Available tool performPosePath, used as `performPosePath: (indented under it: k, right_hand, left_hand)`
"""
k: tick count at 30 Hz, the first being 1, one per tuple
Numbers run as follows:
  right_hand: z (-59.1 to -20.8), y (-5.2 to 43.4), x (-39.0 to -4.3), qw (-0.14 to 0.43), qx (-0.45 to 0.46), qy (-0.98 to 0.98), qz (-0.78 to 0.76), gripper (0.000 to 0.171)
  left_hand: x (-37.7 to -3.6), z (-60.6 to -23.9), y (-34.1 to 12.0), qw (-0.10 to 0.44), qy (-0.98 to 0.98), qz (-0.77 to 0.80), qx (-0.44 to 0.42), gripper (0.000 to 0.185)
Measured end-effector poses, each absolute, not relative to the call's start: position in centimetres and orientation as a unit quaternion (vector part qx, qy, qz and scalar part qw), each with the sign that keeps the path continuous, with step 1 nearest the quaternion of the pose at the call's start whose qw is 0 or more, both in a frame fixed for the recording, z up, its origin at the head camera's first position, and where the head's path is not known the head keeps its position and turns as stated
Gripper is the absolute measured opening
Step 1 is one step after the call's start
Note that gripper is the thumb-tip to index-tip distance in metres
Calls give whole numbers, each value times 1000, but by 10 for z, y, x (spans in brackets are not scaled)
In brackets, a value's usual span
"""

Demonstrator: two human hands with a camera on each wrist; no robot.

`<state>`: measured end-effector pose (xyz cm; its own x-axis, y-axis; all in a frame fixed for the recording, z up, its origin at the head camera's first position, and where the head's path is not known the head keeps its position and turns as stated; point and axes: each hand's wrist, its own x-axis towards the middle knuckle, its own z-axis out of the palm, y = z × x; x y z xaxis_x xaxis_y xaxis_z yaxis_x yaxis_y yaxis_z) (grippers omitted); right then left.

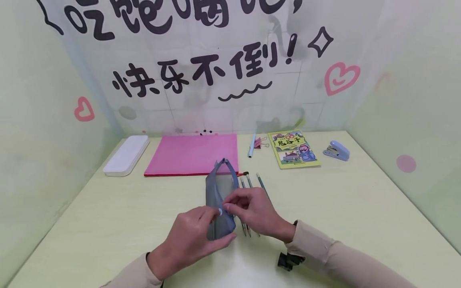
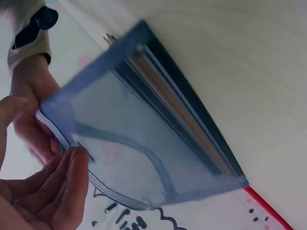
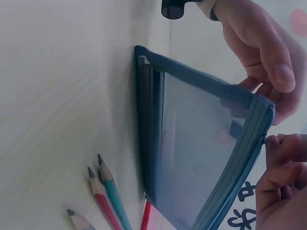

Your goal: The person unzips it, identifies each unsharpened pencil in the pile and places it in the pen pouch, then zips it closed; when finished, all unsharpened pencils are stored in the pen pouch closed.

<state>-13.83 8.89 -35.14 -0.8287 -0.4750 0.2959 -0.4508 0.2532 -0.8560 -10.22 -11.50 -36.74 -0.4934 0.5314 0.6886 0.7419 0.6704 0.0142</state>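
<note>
Blue-grey mesh pencil pouch [image 1: 219,200] stands on its long edge near the middle of the pale counter [image 1: 360,208], held upright between two hands. Left hand [image 1: 192,236] curls around the near end of the pouch, thumb on one side and fingers on the other, gripping it. Right hand [image 1: 252,210] pinches the small zipper pull [image 1: 220,212] at the pouch's top edge, close to the left thumb. In the right wrist view the mesh side is see-through and the zipper band runs along the upper edge. The left wrist view shows some long thin items lying inside along the bottom of the pouch; what they are cannot be made out.

Just right of the pouch, several pencils [image 1: 252,188] lie side by side on the counter, partly hidden under the right hand. Farther back lies a pink sheet of paper [image 1: 191,154], touching the pouch's far end in the head view. A white case [image 1: 126,155] sits left of the sheet. Right of the sheet are a light blue pen [image 1: 251,146], a yellow-green booklet [image 1: 293,149] and a pale blue stapler [image 1: 336,150].
</note>
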Motion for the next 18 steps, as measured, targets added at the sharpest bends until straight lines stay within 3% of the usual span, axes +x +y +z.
performPosePath:
  k: [3,8,13,18]
  right_hand:
    - [-347,88,-139,13,-300,785,-542,10]
    - [-341,89,-142,-17,-317,788,-528,10]
    - [-340,94,-148,-72,-326,827,-452,11]
    - [-344,94,-156,-82,-328,843,-417,10]
  left_hand:
    - [-100,-368,-107,370,-836,-120,-387,49]
    - [-98,-367,-99,393,-835,-80,-376,25]
    - [-94,-365,-103,398,-839,-54,-368,21]
    - [-91,-364,-107,427,-820,-44,-378,11]
